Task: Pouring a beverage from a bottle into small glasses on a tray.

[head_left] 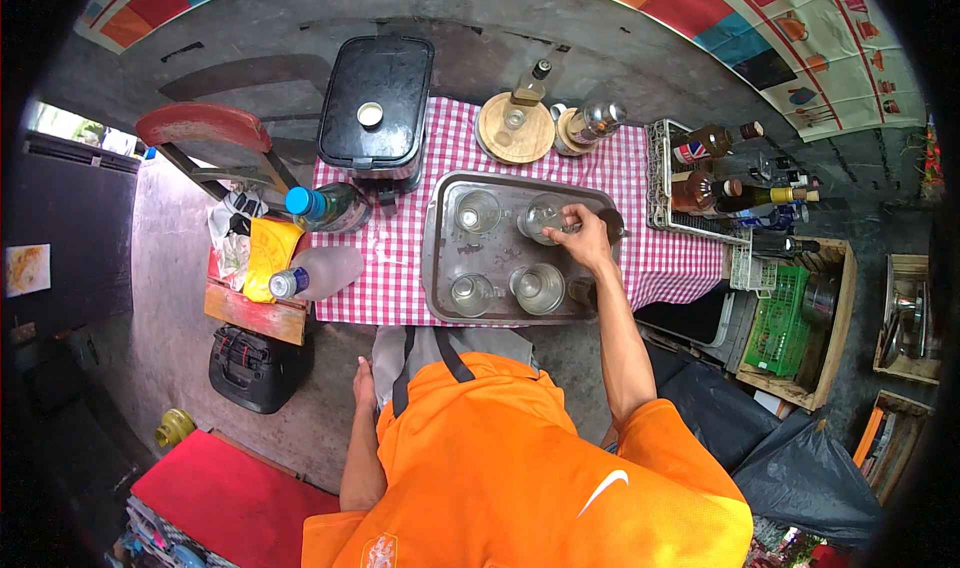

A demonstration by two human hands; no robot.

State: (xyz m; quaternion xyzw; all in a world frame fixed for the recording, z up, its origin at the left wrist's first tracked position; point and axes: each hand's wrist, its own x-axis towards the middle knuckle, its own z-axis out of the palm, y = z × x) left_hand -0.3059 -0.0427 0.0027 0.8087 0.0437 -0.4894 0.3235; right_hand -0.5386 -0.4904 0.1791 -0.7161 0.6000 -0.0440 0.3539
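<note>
My right hand (582, 234) reaches over the brown tray (437, 258), its fingers closed on the handle side of a clear glass mug (541, 218). Whether the mug is lifted off the tray I cannot tell. To its left on the tray is another clear glass (478, 212). Closer to me are a small glass mug (472, 295) with its handle to the right and a larger glass mug (538, 289). Down beside my leg hangs my left hand (363, 380), holding nothing, its fingers loosely stretched.
A checked cloth (400, 293) covers the table. Left of the tray are a black lidded bin (375, 98), a blue-capped bottle (335, 208) and a frosted bottle (325, 273). Behind it, a round board (500, 148) carries a bottle. At right stands a wire rack (660, 183) of bottles.
</note>
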